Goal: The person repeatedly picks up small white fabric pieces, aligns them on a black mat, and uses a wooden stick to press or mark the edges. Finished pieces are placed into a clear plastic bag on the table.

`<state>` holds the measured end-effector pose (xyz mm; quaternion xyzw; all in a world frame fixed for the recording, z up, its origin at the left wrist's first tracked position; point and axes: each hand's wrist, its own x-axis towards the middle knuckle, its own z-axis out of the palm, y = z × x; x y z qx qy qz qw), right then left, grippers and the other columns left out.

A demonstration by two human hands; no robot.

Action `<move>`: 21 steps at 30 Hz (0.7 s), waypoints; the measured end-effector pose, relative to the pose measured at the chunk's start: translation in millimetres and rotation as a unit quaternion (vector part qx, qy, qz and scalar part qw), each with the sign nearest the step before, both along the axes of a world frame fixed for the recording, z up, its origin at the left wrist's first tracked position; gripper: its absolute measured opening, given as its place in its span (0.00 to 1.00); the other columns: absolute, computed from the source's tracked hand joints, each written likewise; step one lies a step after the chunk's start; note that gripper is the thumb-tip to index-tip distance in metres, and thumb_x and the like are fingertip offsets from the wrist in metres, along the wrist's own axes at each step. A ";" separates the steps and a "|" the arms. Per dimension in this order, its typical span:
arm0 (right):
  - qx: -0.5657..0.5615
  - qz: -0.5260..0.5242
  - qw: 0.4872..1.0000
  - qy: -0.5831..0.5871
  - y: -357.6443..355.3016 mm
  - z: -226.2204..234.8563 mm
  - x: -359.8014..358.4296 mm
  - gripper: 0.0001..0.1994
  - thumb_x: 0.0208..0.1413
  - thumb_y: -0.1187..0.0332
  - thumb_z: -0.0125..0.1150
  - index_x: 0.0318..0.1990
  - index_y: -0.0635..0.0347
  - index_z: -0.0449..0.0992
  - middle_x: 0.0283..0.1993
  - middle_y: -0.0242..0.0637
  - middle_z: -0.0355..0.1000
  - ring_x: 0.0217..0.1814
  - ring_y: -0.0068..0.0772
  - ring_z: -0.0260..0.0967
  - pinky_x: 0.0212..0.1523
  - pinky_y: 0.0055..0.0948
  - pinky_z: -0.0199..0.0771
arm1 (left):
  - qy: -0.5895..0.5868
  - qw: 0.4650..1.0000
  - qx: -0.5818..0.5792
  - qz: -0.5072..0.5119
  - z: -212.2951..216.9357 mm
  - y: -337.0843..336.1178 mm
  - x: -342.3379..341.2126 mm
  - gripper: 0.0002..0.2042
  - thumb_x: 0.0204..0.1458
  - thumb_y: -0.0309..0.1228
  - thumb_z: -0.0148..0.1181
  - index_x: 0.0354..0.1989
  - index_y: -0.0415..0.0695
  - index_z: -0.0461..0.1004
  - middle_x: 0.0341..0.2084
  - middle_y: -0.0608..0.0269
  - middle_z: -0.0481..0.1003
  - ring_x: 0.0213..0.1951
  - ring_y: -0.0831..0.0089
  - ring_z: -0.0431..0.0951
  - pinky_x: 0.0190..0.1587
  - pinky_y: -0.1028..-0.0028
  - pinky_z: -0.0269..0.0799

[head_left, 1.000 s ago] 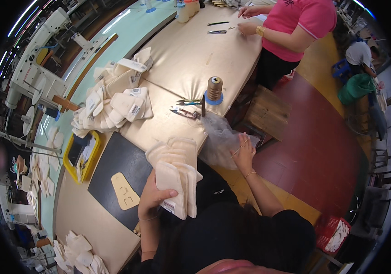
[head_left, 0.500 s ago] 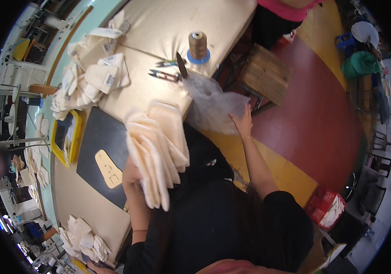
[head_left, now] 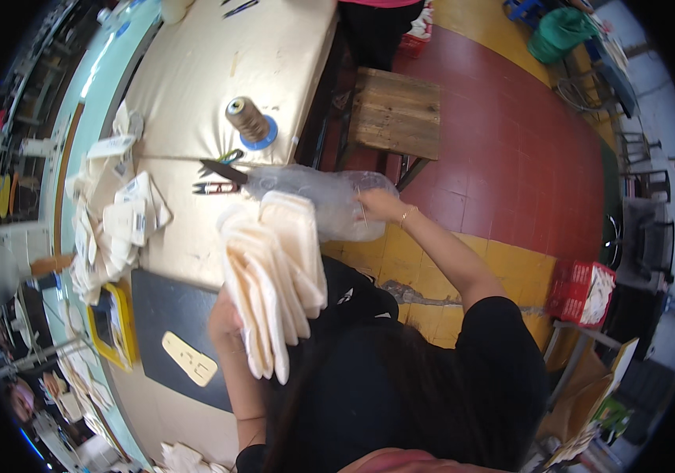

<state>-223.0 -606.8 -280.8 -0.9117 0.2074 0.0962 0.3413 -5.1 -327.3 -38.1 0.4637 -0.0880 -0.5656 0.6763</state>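
In my left hand [head_left: 227, 317], fingers partly hidden, is a loose stack of cream cloth pieces [head_left: 274, 276], held above the table's edge. My right hand [head_left: 382, 205] reaches out ahead with its fingers closed on a clear plastic bag [head_left: 314, 189]. The bag lies partly on the table and reaches past its edge. At its left end lies a dark blade [head_left: 224, 170], beside thread snips [head_left: 216, 188]. A cone of brown thread [head_left: 248, 121] on a blue base stands just beyond.
Piles of labelled cream pieces [head_left: 127, 221] lie at left. A pale template [head_left: 189, 359] rests on a dark mat [head_left: 156, 303], beside a yellow-rimmed tray [head_left: 124, 331]. A wooden stool [head_left: 395, 110] stands past the table; a red box [head_left: 582, 292] sits at right.
The view has shifted, so the table and stool appear further left. My right hand has closed on the bag and drawn it out straighter. My left hand keeps the cloth stack.
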 end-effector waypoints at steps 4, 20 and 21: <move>0.036 0.032 0.999 -0.012 54.9 -4.5 -50.6 0.25 0.55 0.51 0.67 0.56 0.54 0.76 0.46 0.50 0.77 0.51 0.53 0.77 0.50 0.48 0.75 | 0.020 0.997 -0.006 -0.079 -42.1 -64.6 -7.7 0.50 0.47 0.51 0.73 0.71 0.33 0.54 0.59 0.50 0.72 0.56 0.63 0.77 0.57 0.66 0.76; 0.123 -0.173 0.964 0.158 77.7 37.9 -84.4 0.21 0.57 0.58 0.67 0.53 0.61 0.75 0.59 0.56 0.71 0.64 0.55 0.67 0.63 0.49 0.67 | -0.056 0.849 0.154 -0.502 -152.7 -108.3 -18.9 0.31 0.54 0.36 0.71 0.64 0.38 0.67 0.50 0.58 0.79 0.46 0.70 0.82 0.46 0.70 0.79; 0.137 -0.177 0.964 0.142 75.6 43.8 -83.2 0.23 0.58 0.57 0.66 0.56 0.62 0.74 0.60 0.58 0.70 0.65 0.56 0.67 0.65 0.48 0.66 | -0.045 0.846 0.156 -0.508 -153.4 -106.9 -16.4 0.31 0.55 0.38 0.70 0.65 0.40 0.66 0.49 0.60 0.79 0.45 0.71 0.82 0.45 0.71 0.80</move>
